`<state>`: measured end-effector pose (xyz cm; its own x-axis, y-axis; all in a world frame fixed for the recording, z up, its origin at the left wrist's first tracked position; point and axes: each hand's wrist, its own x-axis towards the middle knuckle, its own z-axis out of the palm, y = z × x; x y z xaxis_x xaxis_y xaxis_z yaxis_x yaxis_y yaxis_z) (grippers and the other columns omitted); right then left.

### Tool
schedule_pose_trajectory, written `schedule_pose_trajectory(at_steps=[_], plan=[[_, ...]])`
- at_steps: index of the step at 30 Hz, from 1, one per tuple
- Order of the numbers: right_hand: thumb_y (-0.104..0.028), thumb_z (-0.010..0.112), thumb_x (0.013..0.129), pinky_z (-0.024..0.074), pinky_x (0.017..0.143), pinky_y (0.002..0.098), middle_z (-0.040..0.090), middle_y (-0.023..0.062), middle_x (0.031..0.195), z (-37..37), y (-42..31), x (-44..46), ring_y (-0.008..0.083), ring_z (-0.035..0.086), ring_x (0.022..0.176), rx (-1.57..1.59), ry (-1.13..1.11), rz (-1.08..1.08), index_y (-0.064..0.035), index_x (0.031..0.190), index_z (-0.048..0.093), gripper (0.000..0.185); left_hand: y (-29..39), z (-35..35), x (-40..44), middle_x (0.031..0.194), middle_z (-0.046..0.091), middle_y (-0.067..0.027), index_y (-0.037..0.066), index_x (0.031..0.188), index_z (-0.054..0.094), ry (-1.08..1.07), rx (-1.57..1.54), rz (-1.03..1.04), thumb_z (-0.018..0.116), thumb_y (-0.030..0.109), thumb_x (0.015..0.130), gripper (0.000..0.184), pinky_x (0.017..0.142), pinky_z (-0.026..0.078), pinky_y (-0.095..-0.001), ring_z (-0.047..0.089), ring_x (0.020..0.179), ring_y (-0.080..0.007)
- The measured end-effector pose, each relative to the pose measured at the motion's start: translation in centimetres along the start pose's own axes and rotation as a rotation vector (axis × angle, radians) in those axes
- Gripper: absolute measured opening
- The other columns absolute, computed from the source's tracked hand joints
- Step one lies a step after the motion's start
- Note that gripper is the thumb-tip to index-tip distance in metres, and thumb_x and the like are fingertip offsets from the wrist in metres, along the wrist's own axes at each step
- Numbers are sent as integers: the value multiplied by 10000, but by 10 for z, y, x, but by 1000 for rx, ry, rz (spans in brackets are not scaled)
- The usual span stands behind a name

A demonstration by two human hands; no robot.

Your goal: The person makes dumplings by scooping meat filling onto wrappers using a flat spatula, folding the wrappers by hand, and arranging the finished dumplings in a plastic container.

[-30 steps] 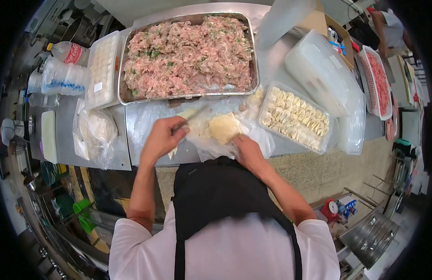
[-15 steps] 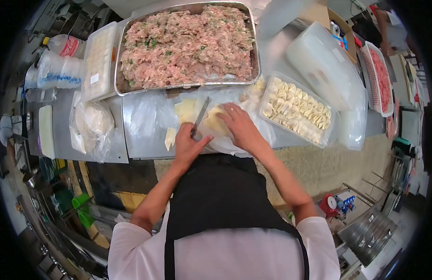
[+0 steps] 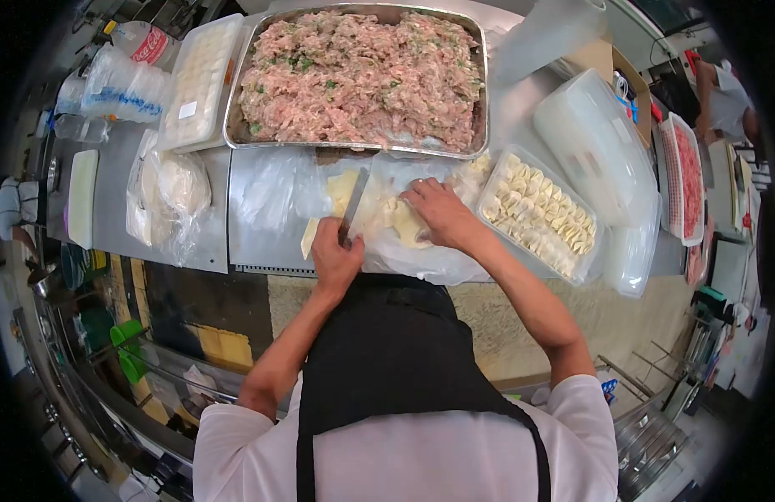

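Note:
My left hand (image 3: 337, 255) is closed around the handle of a knife (image 3: 355, 201), its blade pointing away from me. Pale yellow dough pieces (image 3: 343, 187) lie left of the blade. My right hand (image 3: 440, 211) rests with fingers spread on the edge of a dough sheet (image 3: 401, 219), over a clear plastic sheet (image 3: 425, 262). Beyond the hands is a large metal tray (image 3: 481, 151) of ground meat with green bits (image 3: 362, 79). A plastic container (image 3: 585, 272) of folded dumplings (image 3: 542, 205) sits to the right.
Bagged dough (image 3: 176, 186) and a lidded container (image 3: 201, 84) are on the left, near bottles (image 3: 142, 43). Large translucent containers (image 3: 588, 138) stand right, with a basket of meat (image 3: 685, 176) beyond. A person (image 3: 727, 96) is at the upper right.
My left hand has moved right with the knife, now upright beside the dough. My right hand has gone from the dough's near edge to its right side. The view has shifted.

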<state>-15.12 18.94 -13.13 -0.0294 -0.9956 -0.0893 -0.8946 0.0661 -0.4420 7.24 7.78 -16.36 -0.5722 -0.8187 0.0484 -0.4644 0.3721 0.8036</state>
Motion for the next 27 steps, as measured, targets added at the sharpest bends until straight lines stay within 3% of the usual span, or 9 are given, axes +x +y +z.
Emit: schedule_pose_trajectory(at_steps=[1,4,8,10,14,16,20,23,27], plan=[[-128,884,597,437,903,476,564,104,1151,0,1,0,325,526,1143,17,3,6,-57,1295,542,780,7,-3,2,766,514,-45,3,918,564,24,-70,33,754,2,751,253,545,424,-287,472,598,-123],[-126,883,594,439,905,478,564,107,1144,-1,1,3,325,528,1141,58,-23,25,-56,1268,547,756,34,-11,5,754,500,-3,11,960,596,-7,-178,54,762,-6,775,249,518,387,-244,433,598,-68],[-124,883,587,449,886,479,566,114,1149,-2,3,8,323,533,1137,52,6,-16,-55,1205,584,690,41,4,9,727,508,13,27,1000,618,-59,-235,58,764,-3,784,262,515,384,-233,425,572,-65],[-123,888,568,458,868,481,582,124,1132,1,4,14,325,546,1129,-38,-74,3,-36,1142,621,639,35,15,11,812,593,-101,-4,961,595,-107,-154,-10,752,4,776,243,533,458,-314,555,592,-168],[-140,904,536,465,875,483,606,132,1113,2,9,22,321,557,1122,-30,-62,-11,-20,1091,644,625,18,32,10,826,589,-111,-3,969,600,-91,-69,-21,743,-14,761,253,546,461,-321,556,589,-198],[-193,928,500,442,913,466,600,128,1137,2,12,29,319,539,1154,-40,-202,42,-39,1134,615,723,11,36,11,840,580,-121,-2,965,596,-62,-24,0,744,-34,730,280,568,461,-334,559,611,-232],[-203,930,480,444,908,465,620,129,1089,8,17,29,323,561,1125,-15,-235,43,-35,1084,635,693,-5,41,10,851,570,-124,-4,951,583,-17,-21,64,752,-46,706,300,582,450,-340,551,633,-241],[-179,916,493,441,891,469,637,120,1066,17,21,22,333,579,1090,-4,-142,-50,-37,1048,653,630,-5,41,11,852,560,-124,-7,952,574,-17,-1,139,758,-50,698,317,587,440,-342,544,642,-241],[-47,821,575,439,887,455,650,146,912,22,17,2,339,617,967,156,46,-93,-33,982,686,429,-9,37,9,860,557,-126,-11,966,576,-29,10,176,769,-41,701,330,589,440,-342,537,636,-242]])
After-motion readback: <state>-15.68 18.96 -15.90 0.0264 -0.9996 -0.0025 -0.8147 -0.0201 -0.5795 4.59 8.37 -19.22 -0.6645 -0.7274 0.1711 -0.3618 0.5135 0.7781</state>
